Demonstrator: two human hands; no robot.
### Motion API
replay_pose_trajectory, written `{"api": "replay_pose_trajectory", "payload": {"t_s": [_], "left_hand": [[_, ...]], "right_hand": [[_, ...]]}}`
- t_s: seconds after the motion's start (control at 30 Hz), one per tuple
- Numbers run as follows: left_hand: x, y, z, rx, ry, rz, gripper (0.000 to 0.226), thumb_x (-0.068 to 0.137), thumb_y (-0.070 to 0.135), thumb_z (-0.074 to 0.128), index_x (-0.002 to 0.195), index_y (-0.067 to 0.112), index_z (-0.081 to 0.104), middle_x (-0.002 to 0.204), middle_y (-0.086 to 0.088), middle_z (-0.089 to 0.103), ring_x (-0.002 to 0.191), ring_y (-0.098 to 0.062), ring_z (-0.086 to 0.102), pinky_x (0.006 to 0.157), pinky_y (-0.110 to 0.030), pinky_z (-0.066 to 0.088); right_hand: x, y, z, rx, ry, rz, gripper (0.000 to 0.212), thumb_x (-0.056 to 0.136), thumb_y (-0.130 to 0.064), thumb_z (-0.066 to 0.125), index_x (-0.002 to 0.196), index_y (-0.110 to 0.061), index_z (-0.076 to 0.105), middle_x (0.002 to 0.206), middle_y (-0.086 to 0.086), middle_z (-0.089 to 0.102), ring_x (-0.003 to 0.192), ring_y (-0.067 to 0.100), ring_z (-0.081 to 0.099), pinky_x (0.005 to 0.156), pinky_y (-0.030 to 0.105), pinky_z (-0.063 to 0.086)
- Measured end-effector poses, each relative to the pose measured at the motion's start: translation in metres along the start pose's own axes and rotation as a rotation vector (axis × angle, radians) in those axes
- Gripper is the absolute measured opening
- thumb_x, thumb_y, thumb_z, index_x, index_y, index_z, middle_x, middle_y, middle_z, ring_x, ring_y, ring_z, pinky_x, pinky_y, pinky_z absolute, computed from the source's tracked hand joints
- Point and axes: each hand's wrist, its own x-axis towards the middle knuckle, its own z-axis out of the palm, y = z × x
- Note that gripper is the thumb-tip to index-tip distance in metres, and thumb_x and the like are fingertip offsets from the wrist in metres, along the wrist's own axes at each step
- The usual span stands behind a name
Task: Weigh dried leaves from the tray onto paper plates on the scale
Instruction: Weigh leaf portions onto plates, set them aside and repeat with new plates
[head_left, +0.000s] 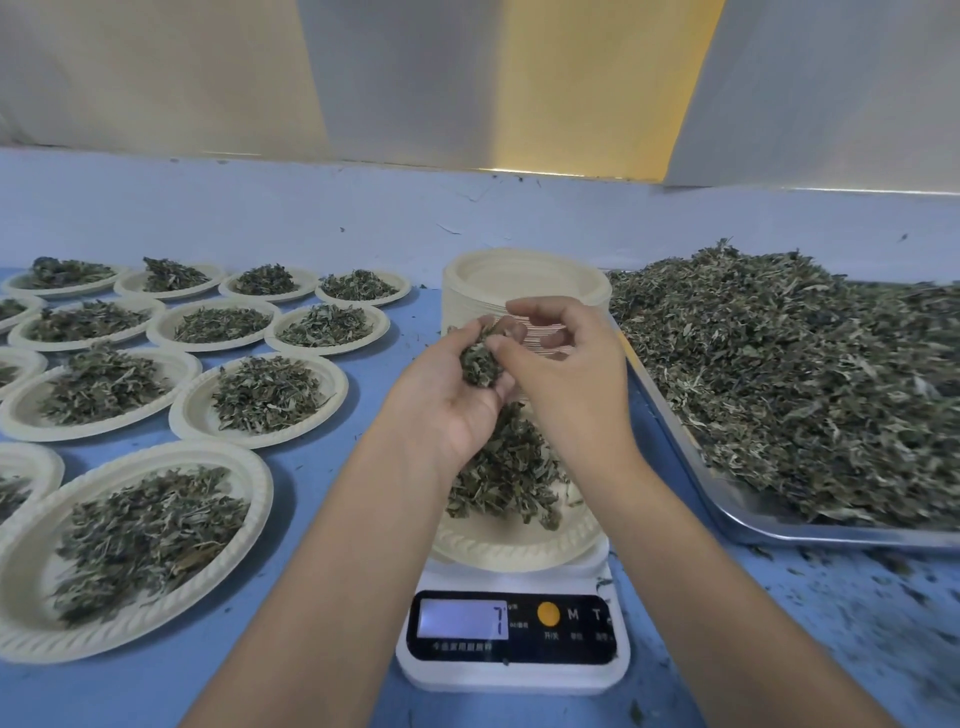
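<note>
**A:** How far along are you?

**B:** A fair way, I'd say. About a dozen filled plates (265, 395) sit to my left, each with its heap. But the tray (769, 532) on my right is piled with dried leaves (779, 374). A tall stack of empty plates (524, 280) also waits behind the scale (514, 670), so plenty is left.

**A:** And the portion in hand?

**B:** The paper plate (493, 545) on the scale carries a mound (504, 467). The display (462, 618) shows a 7, though glare may hide other digits, so I won't swear to the reading. My guess is I'm fine-tuning the weight.

**A:** Where are your hands?

**B:** Both are above that plate, over its far side. My left hand (447, 400) is palm-up, with the fingers curled round a clump of leaves (480, 361). My right hand (571, 379) is just beside it. Its thumb and first fingers (540, 310) are closed in a pinch at the top of the clump, and the other fingers are loosely bent.

**A:** Dropping some or taking some back?

**B:** I can't tell from here. The clump is in my palm, directly over the mound and apart from it.
</note>
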Motion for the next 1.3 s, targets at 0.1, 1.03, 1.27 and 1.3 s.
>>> {"api": "replay_pose_trajectory", "payload": {"t_s": [0.1,1.03,1.27,1.3], "left_hand": [[0.001,-0.008,0.009,-0.05,0.011,-0.014,0.009,0.096,0.006,0.049,0.093,0.0,0.056,0.102,-0.017,0.061,0.09,-0.024,0.062,0.084,-0.034,0.055],[0.03,-0.146,0.076,0.354,-0.157,-0.294,0.076,0.091,0.065,0.025,0.145,0.013,0.034,0.158,-0.004,0.007,0.145,-0.015,-0.002,0.115,-0.039,0.003],[0.028,-0.146,0.076,0.293,-0.208,-0.315,0.067,0.094,0.06,0.029,0.146,0.017,0.032,0.155,-0.002,0.021,0.144,-0.019,0.016,0.116,-0.038,0.019],[0.027,-0.145,0.078,0.271,-0.198,-0.313,0.063,0.096,0.056,0.03,0.145,0.018,0.035,0.155,-0.001,0.024,0.144,-0.018,0.017,0.115,-0.036,0.02]], "right_hand": [[0.001,-0.003,0.0,0.261,-0.016,0.169,0.023,0.086,-0.014,0.064,0.107,-0.022,0.068,0.115,0.003,0.063,0.096,0.0,0.061,0.076,0.01,0.047],[0.043,0.058,-0.136,0.435,0.524,0.637,0.031,0.093,-0.016,0.045,0.119,-0.009,0.06,0.116,0.003,0.06,0.079,0.005,0.048,0.087,0.028,0.025],[0.037,0.05,-0.123,0.417,0.406,0.519,0.032,0.093,-0.011,0.041,0.111,-0.021,0.065,0.115,-0.005,0.06,0.103,0.006,0.052,0.081,0.021,0.036],[0.036,0.049,-0.121,0.414,0.377,0.51,0.032,0.093,-0.013,0.041,0.11,-0.023,0.066,0.116,-0.007,0.062,0.102,0.003,0.053,0.078,0.019,0.033]]}}
